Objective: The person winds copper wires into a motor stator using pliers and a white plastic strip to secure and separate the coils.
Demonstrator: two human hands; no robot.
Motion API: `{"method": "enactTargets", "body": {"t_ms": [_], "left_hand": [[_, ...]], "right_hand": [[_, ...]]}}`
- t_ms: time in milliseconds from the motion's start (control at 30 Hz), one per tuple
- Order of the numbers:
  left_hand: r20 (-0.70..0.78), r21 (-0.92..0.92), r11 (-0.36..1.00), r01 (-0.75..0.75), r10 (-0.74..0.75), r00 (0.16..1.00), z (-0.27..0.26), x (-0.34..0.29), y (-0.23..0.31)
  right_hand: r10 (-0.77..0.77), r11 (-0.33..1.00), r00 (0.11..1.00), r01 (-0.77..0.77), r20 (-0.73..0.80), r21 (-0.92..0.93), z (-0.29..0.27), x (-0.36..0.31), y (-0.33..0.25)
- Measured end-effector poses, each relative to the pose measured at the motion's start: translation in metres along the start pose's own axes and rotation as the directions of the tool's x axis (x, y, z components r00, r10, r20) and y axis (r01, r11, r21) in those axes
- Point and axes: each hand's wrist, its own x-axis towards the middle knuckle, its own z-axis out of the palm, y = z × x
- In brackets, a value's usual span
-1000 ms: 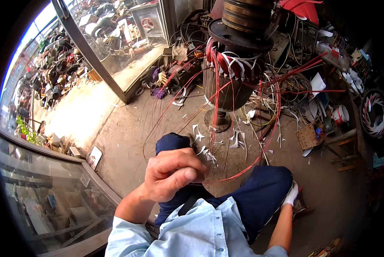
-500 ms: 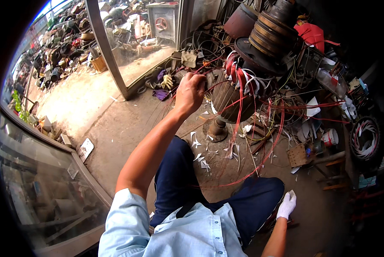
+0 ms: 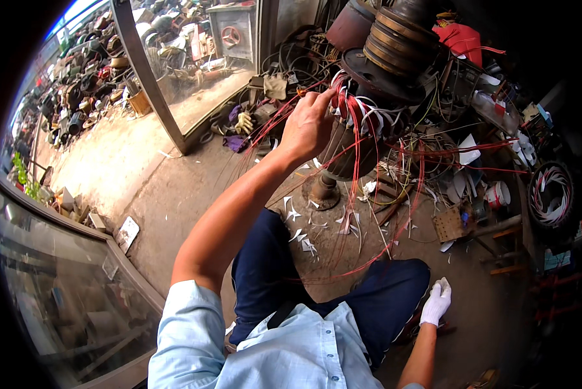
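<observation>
My left hand (image 3: 308, 125) is stretched forward and pinches thin red copper wire (image 3: 351, 126) at the winding of a dark, rusty motor stator (image 3: 362, 139) standing on a small round base (image 3: 323, 192). White paper insulation strips stick out among the red coils. Long red wire strands trail from the stator down toward my knees. My right hand (image 3: 436, 303), in a white glove, rests low beside my right thigh on the ground, fingers spread, holding nothing I can see.
White paper scraps (image 3: 302, 233) litter the concrete floor by my knees. Tangled wires, a wooden block (image 3: 451, 223), a small tin (image 3: 498, 194) and a wound coil (image 3: 552, 194) lie right. A glass partition (image 3: 194, 58) stands left, with scrap motors behind; a glass cabinet (image 3: 51, 285) sits lower left.
My left hand has gone from close to my chest out to the stator and now grips the red wire there. My gloved right hand has stayed low by my thigh.
</observation>
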Motion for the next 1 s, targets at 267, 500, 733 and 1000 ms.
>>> {"method": "enactTargets", "body": {"t_ms": [267, 500, 733, 1000], "left_hand": [[0.238, 0.144, 0.949, -0.281, 0.242, 0.941, 0.022, 0.060, -0.013], [0.284, -0.008, 1.000, -0.024, 0.025, 0.959, -0.017, 0.086, 0.041], [0.476, -0.270, 0.773, 0.574, -0.412, 0.777, -0.044, 0.144, 0.058], [0.430, -0.330, 0.794, 0.511, -0.355, 0.830, -0.084, 0.177, 0.114]], "right_hand": [[-0.388, 0.901, 0.921, 0.370, 0.039, 0.228, 0.038, -0.018, -0.155], [-0.688, 0.726, 0.716, 0.679, 0.121, 0.110, 0.065, -0.044, -0.180], [-0.737, 0.676, 0.660, 0.708, 0.146, 0.207, 0.088, -0.043, -0.210], [-0.793, 0.601, 0.606, 0.761, 0.061, 0.245, 0.120, 0.009, -0.293]]}}
